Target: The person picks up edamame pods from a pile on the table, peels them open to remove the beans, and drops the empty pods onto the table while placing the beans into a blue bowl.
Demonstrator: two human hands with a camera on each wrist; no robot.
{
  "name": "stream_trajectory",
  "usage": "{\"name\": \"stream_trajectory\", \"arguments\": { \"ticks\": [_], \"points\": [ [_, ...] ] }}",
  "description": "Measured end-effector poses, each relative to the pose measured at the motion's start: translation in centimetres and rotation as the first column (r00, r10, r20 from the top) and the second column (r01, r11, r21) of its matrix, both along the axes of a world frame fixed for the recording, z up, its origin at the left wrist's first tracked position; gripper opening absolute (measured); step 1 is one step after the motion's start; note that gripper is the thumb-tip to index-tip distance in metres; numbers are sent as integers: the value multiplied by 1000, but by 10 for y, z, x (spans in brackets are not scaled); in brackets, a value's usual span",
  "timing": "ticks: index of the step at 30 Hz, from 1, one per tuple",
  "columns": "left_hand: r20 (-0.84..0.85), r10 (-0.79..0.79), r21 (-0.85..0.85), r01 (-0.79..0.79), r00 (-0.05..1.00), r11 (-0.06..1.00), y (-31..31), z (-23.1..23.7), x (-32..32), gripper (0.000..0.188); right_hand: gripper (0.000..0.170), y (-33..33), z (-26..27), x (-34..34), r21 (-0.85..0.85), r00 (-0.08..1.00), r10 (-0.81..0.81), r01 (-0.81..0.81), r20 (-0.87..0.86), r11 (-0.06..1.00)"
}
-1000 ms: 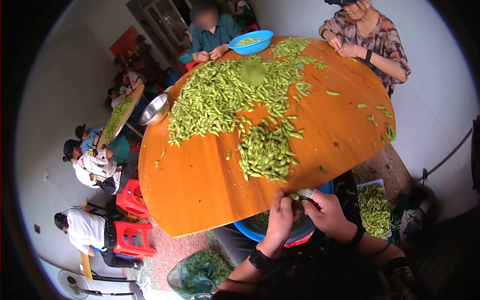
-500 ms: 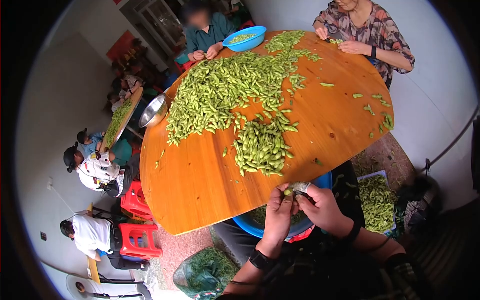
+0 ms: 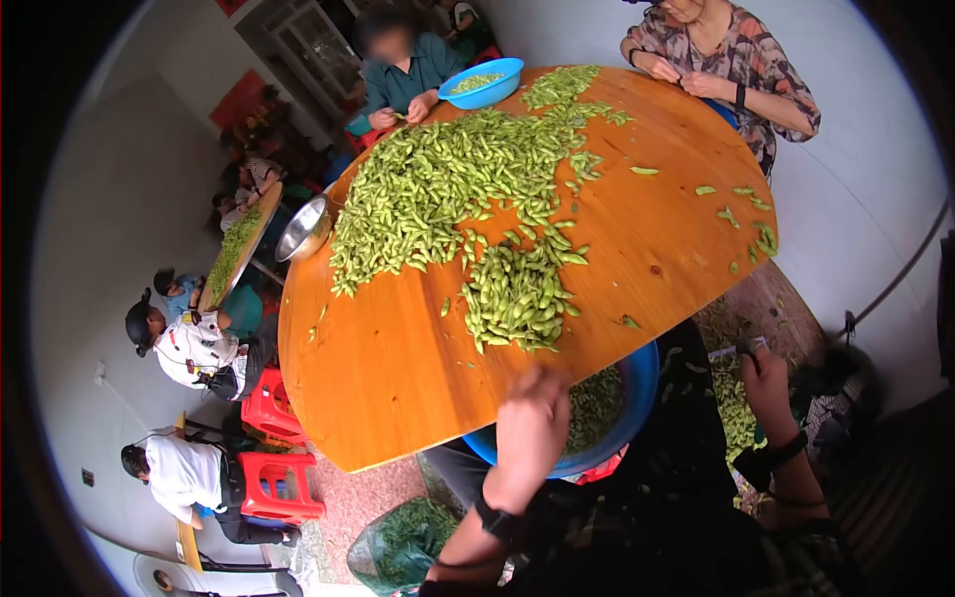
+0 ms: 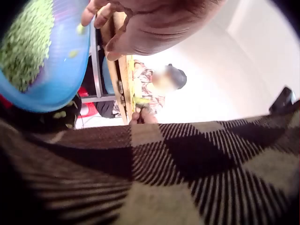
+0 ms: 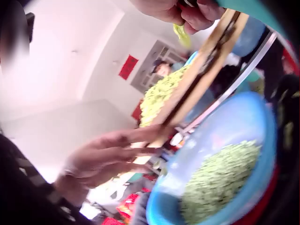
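Observation:
My left hand (image 3: 534,428) is over the table's front edge, beside the blue basin (image 3: 645,383). Its fingers are loose and spread in the left wrist view, and a green bean (image 4: 80,29) is at a fingertip, above shelled beans (image 4: 28,47) in the basin. My right hand (image 3: 771,390) is off to the right, over the crate of pods (image 3: 731,403). Its curled fingers hold a small dark object, seen only in part. A blurred green pod (image 5: 182,35) shows just below those fingers in the right wrist view.
Soybean pods (image 3: 438,189) lie heaped on the wooden table (image 3: 398,378), with a smaller pile (image 3: 517,298) near me. A steel bowl (image 3: 303,229) and another blue basin (image 3: 482,92) stand at its rim. Two people sit across. A green net bag (image 3: 398,542) lies on the floor.
My hands were together over the basin, working a pod. Now they are apart: the right has swung right and down over the crate, the left has shifted left and loosened its fingers.

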State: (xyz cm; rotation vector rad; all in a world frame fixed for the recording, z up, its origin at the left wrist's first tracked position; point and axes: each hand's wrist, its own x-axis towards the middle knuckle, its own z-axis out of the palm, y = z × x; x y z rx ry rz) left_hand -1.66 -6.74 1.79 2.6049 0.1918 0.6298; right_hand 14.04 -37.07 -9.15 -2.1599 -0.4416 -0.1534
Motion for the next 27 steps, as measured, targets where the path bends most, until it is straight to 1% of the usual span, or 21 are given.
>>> {"name": "stream_trajectory", "arguments": {
  "ticks": [1,2,3,4,5,6,7,9,11,12,13,14,15,16,17,19,20,21,23,25,27],
  "points": [
    [7,111,91,-112,994,990,5,2,13,19,6,-4,3,-3,-5,998,-2,1,-58,1000],
    [9,110,90,-111,994,990,14,-1,30,19,7,-6,4,-5,-7,994,-2,2,-113,1000],
    [38,135,187,-140,990,972,26,-10,47,15,7,-2,6,-10,-7,994,-3,2,-111,1000],
    [71,156,282,-170,985,944,32,-15,57,11,5,7,10,-17,17,998,59,-59,-24,998],
    [71,155,283,-168,985,944,34,-16,58,11,4,17,14,-24,37,991,118,-120,63,992],
    [32,138,323,-141,990,936,37,-16,60,12,9,26,20,-30,63,989,137,-133,-63,989],
    [-11,120,362,-108,993,926,40,-16,61,12,9,36,26,-34,67,989,130,-126,-66,990],
    [17,108,341,-107,994,934,43,-16,58,11,15,60,40,-41,176,955,286,-270,-72,947],
    [24,178,49,-179,984,983,40,-8,51,12,15,91,76,-45,291,911,406,-370,-71,882],
    [-26,173,-137,-175,985,975,33,0,46,10,14,104,90,-44,333,861,469,-392,-194,857],
    [-30,156,-132,-158,987,979,29,-1,42,10,13,115,101,-43,380,792,527,-405,-309,832],
    [2,85,-430,-76,996,900,23,-3,39,15,13,128,106,-40,386,799,515,-389,-311,837],
    [52,31,-685,12,998,728,18,-5,36,20,12,143,107,-36,481,705,604,-410,-372,775],
    [45,2,-802,35,999,596,13,-4,31,30,12,153,109,-33,575,592,691,-419,-414,703],
    [44,0,-802,35,999,597,11,-6,27,30,12,157,114,-32,575,593,690,-417,-414,704],
    [13,-36,-809,32,999,587,9,-10,21,34,14,162,123,-34,600,483,727,-419,-488,682],
    [-37,-22,-813,-17,999,583,8,-8,18,36,14,162,126,-36,632,456,734,-385,-504,673],
    [-41,-16,-818,-24,999,575,8,-11,16,36,14,162,125,-36,628,450,732,-386,-512,676],
    [0,1,-626,-1,1000,780,5,-18,13,39,15,159,122,-38,599,438,735,-428,-518,677],
    [19,-8,-612,18,1000,791,-1,-22,13,41,15,158,117,-38,585,440,729,-437,-524,684],
    [60,29,-562,10,998,827,-7,-24,14,39,16,155,116,-40,573,444,724,-442,-528,690]
  ]
}}
